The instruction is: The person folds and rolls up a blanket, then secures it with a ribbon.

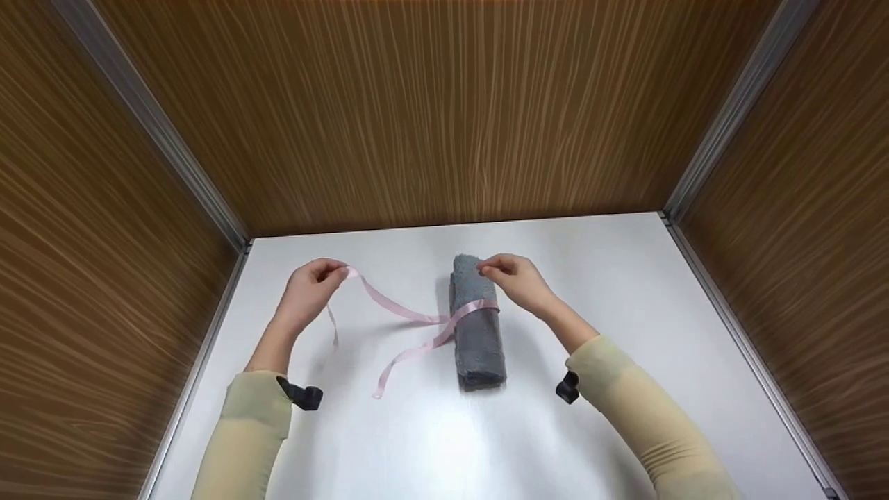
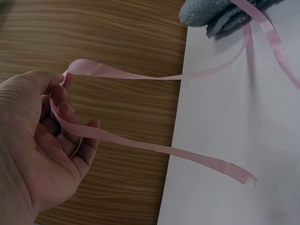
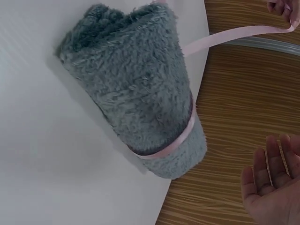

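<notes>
A grey rolled towel (image 1: 476, 326) lies on a white table (image 1: 625, 292), boxed in by wood-grain walls (image 1: 430, 111), with a pink ribbon (image 1: 410, 316) wrapped once around its middle.

The left hand (image 1: 309, 292), well to the left of the towel and raised off the table, pinches the ribbon between thumb and curled fingers (image 2: 61, 101). From that pinch one length runs taut back to the towel, where it crosses the other strand at the towel's left side. A short tail hangs loose below the hand; the left wrist view shows it trailing out over the table, its cut end frayed.

The right hand (image 1: 517, 281) sits at the far end of the towel, fingertips drawn together just above the roll. Whether they pinch the ribbon or only touch the pile cannot be told from the head view. In the right wrist view the palm (image 3: 272, 187) shows with fingers relaxed and holding nothing.

The second free end of the ribbon curls across the table, in front of the towel and to its left. Both forearms wear pale yellow sleeves (image 1: 646, 410) with a dark strap (image 1: 302, 394) at each wrist.
</notes>
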{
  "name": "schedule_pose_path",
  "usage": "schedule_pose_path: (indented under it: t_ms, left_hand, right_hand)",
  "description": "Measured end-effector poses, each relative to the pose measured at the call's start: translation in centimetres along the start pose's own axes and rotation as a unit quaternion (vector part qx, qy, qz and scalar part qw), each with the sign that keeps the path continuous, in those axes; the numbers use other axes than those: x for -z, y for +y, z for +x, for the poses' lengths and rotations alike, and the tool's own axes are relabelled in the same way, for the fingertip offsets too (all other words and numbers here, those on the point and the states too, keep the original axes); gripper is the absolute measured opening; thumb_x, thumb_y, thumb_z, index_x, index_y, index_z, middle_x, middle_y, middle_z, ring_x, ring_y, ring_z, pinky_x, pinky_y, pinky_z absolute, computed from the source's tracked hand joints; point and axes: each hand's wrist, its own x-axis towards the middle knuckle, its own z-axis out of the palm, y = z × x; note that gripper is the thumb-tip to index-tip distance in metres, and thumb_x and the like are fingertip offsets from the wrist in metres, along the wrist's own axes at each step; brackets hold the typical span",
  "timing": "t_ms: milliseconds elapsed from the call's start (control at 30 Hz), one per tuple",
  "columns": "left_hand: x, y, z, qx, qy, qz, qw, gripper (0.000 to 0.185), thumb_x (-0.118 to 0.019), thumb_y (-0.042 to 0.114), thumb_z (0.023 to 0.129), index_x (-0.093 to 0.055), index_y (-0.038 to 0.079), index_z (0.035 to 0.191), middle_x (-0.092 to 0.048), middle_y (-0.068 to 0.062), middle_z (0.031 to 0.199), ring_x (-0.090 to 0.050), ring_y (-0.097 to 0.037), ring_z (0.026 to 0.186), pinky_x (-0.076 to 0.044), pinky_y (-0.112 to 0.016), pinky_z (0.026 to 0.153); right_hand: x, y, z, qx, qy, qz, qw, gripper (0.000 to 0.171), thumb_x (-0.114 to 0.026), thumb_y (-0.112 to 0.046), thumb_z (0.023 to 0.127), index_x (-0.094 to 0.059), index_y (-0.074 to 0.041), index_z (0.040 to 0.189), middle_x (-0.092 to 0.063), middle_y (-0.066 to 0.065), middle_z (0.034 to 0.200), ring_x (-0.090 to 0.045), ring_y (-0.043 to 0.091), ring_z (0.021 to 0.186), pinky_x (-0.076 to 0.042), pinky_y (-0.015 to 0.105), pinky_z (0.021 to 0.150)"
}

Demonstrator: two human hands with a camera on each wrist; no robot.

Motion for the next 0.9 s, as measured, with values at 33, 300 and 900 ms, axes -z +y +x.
schedule_pose_path:
  t_ms: [33,300,900]
  left_hand:
    - [-0.3,0.5,0.0,-0.007,-0.001,0.0,1.0,0.033,-0.061,0.034,0.104,-0.069,0.007,0.122,-0.065,-0.011,0.111,-0.053,-0.026,0.099,-0.048,-0.036,0.084]
    - [-2.8,4.2,-0.4,-0.071,-0.016,0.005,0.9973,0.028,-0.065,0.033,0.102,-0.073,0.01,0.116,-0.066,-0.007,0.102,-0.055,-0.023,0.092,-0.049,-0.035,0.08]
    - [-6.8,9.4,-0.9,-0.148,-0.069,-0.027,0.9862,0.022,-0.065,0.029,0.102,-0.075,0.013,0.112,-0.07,-0.005,0.102,-0.058,-0.02,0.088,-0.052,-0.035,0.079]
  right_hand:
    - [0.1,-0.2,0.0,-0.001,0.001,0.003,1.0,0.028,-0.058,-0.019,0.106,-0.069,0.003,0.119,-0.07,0.018,0.119,-0.062,0.041,0.119,-0.049,0.047,0.102]
    - [0.2,-1.5,0.3,-0.003,-0.004,0.046,0.999,0.027,-0.059,-0.019,0.105,-0.07,0.003,0.116,-0.071,0.016,0.116,-0.064,0.036,0.115,-0.049,0.045,0.104]
    - [-2.6,-3.0,0.5,0.034,-0.074,-0.009,0.997,0.03,-0.075,-0.022,0.094,-0.072,-0.013,0.123,-0.066,0.008,0.105,-0.058,0.025,0.094,-0.052,0.035,0.08]
